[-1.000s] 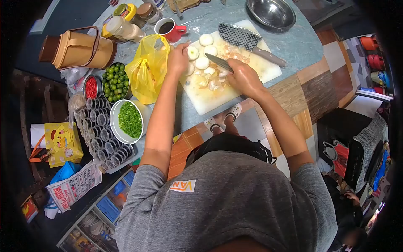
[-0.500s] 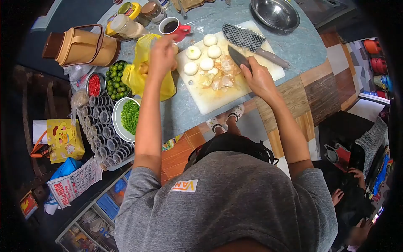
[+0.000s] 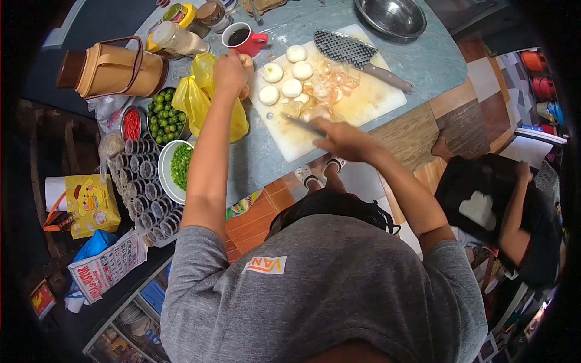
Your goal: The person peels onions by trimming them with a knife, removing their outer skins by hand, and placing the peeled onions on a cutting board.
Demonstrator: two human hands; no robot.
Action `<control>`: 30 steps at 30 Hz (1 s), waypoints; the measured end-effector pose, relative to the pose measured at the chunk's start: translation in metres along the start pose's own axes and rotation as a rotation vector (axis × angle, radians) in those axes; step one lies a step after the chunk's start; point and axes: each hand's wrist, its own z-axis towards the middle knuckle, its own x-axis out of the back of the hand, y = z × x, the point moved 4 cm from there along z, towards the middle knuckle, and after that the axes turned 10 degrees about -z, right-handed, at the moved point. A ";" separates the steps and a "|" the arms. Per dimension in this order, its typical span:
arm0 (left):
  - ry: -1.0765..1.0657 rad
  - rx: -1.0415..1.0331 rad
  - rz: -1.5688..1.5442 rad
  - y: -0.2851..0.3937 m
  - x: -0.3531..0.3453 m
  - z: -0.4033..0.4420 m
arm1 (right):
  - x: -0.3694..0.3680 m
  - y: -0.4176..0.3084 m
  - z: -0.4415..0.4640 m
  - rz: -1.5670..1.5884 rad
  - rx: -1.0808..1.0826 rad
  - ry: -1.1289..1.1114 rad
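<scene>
My right hand [image 3: 350,143] grips a small dark-bladed knife [image 3: 301,124] low over the near part of the white cutting board [image 3: 289,148]; the hand is slightly blurred. On the board lie several peeled white onions [image 3: 292,89] beside a heap of papery onion skins [image 3: 327,91]. My left hand [image 3: 231,72] is closed at the yellow plastic bag [image 3: 200,91], left of the board. Brown unpeeled onions [image 3: 244,93] show next to its fingers. What the fingers hold, if anything, is hidden.
A cleaver [image 3: 348,48] with a patterned blade lies across the board's far side. A red mug [image 3: 251,42] of dark liquid stands behind my left hand. Limes [image 3: 164,118], red chilies [image 3: 131,123] and chopped greens [image 3: 180,164] sit in bowls leftward. Another person [image 3: 514,224] is at right.
My right hand has brought the knife down and left, from beside the skins to the board's near part. My left hand has lowered and closed by the bag. The other person has moved.
</scene>
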 end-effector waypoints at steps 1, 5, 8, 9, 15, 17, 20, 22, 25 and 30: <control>0.056 -0.024 -0.006 0.011 0.008 -0.008 | -0.010 -0.002 -0.003 0.006 0.071 -0.012; 0.203 -0.237 -0.372 0.050 0.044 -0.079 | -0.039 0.009 -0.007 -0.004 0.262 0.084; 0.254 -0.243 -0.631 0.051 0.024 -0.143 | -0.018 -0.003 -0.015 0.046 -0.011 -0.027; 0.232 -0.275 -0.568 0.048 0.014 -0.161 | -0.011 -0.008 -0.018 0.050 -0.020 0.040; 0.150 -0.243 -0.679 0.037 -0.047 -0.203 | -0.024 -0.020 -0.027 -0.074 -0.106 0.203; 0.153 -0.253 -0.666 0.039 -0.055 -0.204 | -0.032 -0.025 -0.025 -0.149 -0.099 0.203; 0.148 -0.244 -0.659 0.037 -0.065 -0.206 | -0.043 -0.022 -0.024 -0.367 -0.092 0.139; 0.157 -0.237 -0.642 0.035 -0.074 -0.207 | -0.041 -0.028 -0.027 -0.423 -0.071 0.126; 0.219 -0.277 -0.642 0.033 -0.080 -0.208 | -0.040 -0.036 -0.033 -0.426 -0.064 0.123; 0.263 -0.300 -0.627 0.034 -0.083 -0.210 | -0.045 -0.037 -0.033 -0.400 -0.110 0.096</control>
